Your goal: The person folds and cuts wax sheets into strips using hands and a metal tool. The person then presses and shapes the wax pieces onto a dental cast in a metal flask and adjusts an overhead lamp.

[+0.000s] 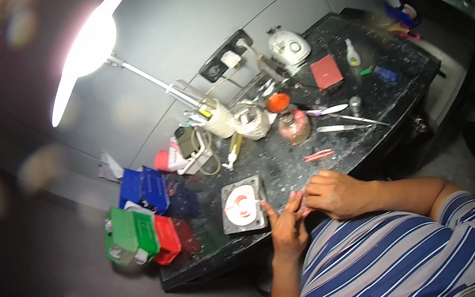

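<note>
My left hand [286,224] and my right hand [330,196] meet at the front edge of the black worktop, closed on a small pinkish piece [301,203] that is mostly hidden by the fingers. The index finger of my left hand sticks out beside a square grey plate [229,226] bearing a white disc [236,201] with a reddish piece [245,209] on it. Just beyond my right hand lies a pink and white slender item [318,155]. Behind it stand a glass burner with pink contents [295,130] and slim metal tools [339,128].
Blue [139,191], green [125,236] and red [168,242] bins crowd the left end. A lamp [84,45] overhangs the tool holder [218,120] and jar [252,125]. At the back are a power strip [213,66], a white device [290,45] and a red block [325,72].
</note>
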